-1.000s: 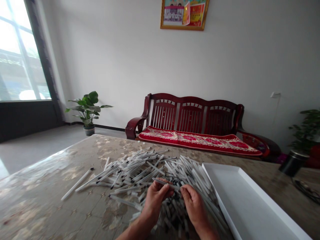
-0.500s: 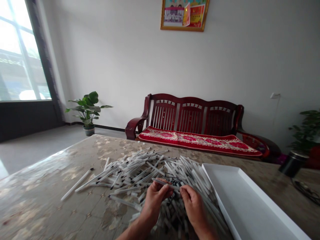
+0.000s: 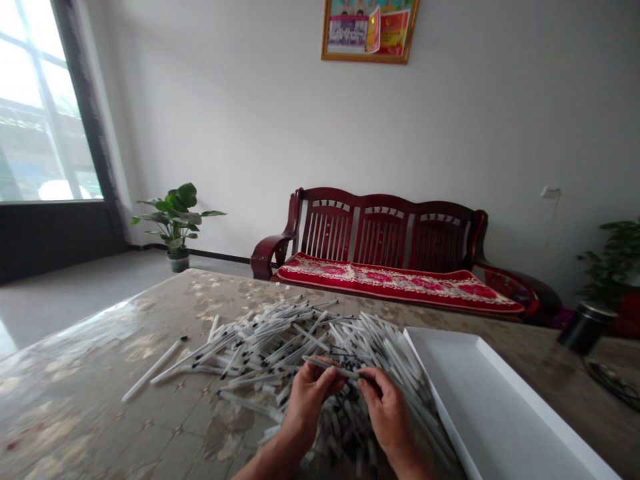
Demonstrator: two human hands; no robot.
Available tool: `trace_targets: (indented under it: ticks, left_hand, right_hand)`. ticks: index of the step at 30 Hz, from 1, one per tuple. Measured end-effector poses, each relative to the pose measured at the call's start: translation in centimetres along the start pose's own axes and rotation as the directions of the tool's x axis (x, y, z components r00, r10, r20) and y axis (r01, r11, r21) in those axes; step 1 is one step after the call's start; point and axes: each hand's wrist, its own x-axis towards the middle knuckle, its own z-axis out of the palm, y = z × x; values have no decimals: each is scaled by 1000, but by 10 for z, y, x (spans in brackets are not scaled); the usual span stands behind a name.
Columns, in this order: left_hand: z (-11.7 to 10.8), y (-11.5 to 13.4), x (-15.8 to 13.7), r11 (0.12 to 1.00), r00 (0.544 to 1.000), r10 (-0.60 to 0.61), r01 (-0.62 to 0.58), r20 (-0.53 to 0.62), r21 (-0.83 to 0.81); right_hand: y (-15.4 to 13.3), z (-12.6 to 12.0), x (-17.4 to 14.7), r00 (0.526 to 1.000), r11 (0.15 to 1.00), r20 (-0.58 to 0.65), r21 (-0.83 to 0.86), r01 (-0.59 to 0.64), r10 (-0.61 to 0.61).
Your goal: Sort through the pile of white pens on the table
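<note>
My left hand (image 3: 311, 392) is closed round a translucent white pen (image 3: 320, 363), thumb on top, its thin end pointing up to the left. My right hand (image 3: 387, 403) pinches at the pen's other end, where a small dark part shows between the fingertips; its exact shape is too small to tell. Beneath and beyond both hands spreads a pile of white pens (image 3: 270, 333), many with black ends. Under my wrists, dark small parts (image 3: 350, 427) lie heaped, partly hidden and blurred.
On the right of the patterned table (image 3: 100, 373) lies a shallow white tray (image 3: 500, 407). One pen (image 3: 153, 370) rests apart at the left. A black canister (image 3: 586, 328) and cables stand at the far right. Behind the table is a red wooden bench (image 3: 380, 230).
My right fingers have curled slightly and shifted a little at the pen's end. The left hand, pen and pile are almost unmoved.
</note>
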Motion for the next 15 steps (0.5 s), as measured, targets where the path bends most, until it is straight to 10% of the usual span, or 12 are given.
trace_targets:
  ticks: [15]
  left_hand:
    - [-1, -1, 2, 1000, 1000, 6, -6, -23, 1]
  right_hand:
    - [-3, 3, 0, 999, 999, -19, 21, -50, 51]
